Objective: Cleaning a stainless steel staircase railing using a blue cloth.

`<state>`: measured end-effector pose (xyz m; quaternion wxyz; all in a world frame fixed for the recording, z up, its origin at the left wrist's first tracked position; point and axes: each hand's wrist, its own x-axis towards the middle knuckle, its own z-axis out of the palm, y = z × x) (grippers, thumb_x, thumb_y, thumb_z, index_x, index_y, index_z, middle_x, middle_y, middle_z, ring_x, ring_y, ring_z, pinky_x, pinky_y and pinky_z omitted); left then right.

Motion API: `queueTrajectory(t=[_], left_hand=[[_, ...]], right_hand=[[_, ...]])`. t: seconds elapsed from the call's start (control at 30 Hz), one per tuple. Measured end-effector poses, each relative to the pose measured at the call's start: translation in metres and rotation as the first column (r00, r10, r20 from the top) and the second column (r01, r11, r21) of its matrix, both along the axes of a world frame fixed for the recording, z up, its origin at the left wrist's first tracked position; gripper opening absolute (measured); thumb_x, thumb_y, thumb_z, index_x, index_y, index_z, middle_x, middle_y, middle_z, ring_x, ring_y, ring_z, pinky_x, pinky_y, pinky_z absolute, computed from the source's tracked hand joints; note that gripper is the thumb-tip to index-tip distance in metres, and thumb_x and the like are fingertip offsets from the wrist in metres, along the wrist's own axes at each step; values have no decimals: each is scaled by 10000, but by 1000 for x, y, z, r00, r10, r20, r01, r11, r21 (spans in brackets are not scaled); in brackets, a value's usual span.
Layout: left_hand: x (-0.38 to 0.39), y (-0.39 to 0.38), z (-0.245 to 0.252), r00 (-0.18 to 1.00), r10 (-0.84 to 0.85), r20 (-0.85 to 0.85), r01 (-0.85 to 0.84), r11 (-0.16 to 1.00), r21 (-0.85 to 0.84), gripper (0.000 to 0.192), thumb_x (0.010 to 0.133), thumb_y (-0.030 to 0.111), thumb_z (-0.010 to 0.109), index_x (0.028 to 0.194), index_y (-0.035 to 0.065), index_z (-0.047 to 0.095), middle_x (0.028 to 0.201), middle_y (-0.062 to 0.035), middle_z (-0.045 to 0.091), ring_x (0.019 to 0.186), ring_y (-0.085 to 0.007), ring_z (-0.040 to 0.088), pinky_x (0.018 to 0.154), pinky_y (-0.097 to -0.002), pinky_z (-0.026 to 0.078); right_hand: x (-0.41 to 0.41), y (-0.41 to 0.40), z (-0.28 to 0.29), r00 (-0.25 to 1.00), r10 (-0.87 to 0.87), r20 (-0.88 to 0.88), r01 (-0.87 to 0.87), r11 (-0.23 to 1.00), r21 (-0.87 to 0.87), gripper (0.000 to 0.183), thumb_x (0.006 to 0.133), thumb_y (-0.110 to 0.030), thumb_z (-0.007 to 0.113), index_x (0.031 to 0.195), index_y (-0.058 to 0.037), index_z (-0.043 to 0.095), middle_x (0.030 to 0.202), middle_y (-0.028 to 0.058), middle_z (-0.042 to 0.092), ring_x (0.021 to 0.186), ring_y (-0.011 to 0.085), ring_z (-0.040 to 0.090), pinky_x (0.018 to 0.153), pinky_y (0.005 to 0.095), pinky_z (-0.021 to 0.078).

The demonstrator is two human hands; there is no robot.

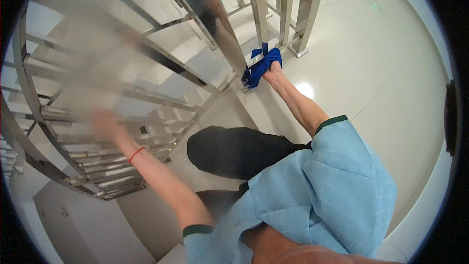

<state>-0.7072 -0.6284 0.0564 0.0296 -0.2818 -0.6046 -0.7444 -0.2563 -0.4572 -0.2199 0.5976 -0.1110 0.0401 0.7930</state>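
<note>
A blue cloth [262, 68] is bunched over my right hand [273, 72], which grips it low against the foot of a wide, shiny metal railing post [220, 25]. Loose ends of the cloth hang around a thinner metal bar [259, 18] beside that post. My left hand [106, 123] reaches out to the left among the bars of the metal stair railing [161, 57]. It is blurred, so its fingers and any contact with a bar cannot be made out. A red cord circles the left wrist.
Stairs [176, 40] show through the railing on the left. Pale tiled floor [359, 62] lies to the right, bounded by a curved wall edge [421, 18]. My dark-clad leg [238, 150] is bent close to the railing base. A wall [84, 223] at lower left bears a marking.
</note>
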Motion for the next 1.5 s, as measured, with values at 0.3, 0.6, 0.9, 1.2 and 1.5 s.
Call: queueTrajectory(t=[0.3, 0.6, 0.9, 1.2, 1.5], left_hand=[[24, -3, 11, 995, -6, -99, 5, 1000, -10, 372, 938, 228, 616, 627, 86, 469, 553, -25, 486, 504, -136, 447, 516, -293, 392], [-26, -5, -12, 953, 68, -294, -96, 992, -80, 375, 937, 229, 620, 632, 54, 490, 572, -35, 488, 519, -143, 450, 504, -293, 388], [-66, -2, -29, 912, -21, -411, -40, 990, -138, 331, 930, 180, 629, 655, 23, 537, 596, -54, 539, 540, -138, 491, 498, -302, 415], [-24, 8, -12, 936, -8, -353, -40, 991, -130, 313, 909, 161, 654, 644, 38, 541, 574, -51, 537, 503, -141, 497, 488, -293, 418], [16, 6, 15, 995, -73, -72, 70, 997, -38, 368, 897, 187, 658, 583, 53, 523, 538, -29, 524, 478, -122, 496, 469, -283, 403]], right_hand=[[48, 34, -10, 983, -141, 120, 138, 990, 39, 262, 972, -295, 513, 998, -67, 639, 1013, 116, 683, 933, 287, 643, 927, 450, 510], [67, 92, -42, 934, -337, 115, 337, 941, 19, 161, 920, -204, 505, 980, -84, 594, 949, 131, 670, 828, 293, 648, 786, 432, 549], [-17, -30, -12, 813, 61, 578, 15, 992, -126, 219, 925, -59, 419, 962, -56, 634, 920, 93, 684, 850, 230, 668, 780, 360, 552], [-80, -92, 29, -76, -977, 199, -557, 207, 805, 506, 774, 71, 588, 1269, 60, 482, 1324, 249, 520, 1185, 374, 549, 1001, 445, 452], [-115, -66, 5, -207, -845, 494, -839, 412, 354, 263, 829, -92, 624, 1063, 27, 622, 1031, 222, 635, 964, 406, 604, 855, 461, 465]])
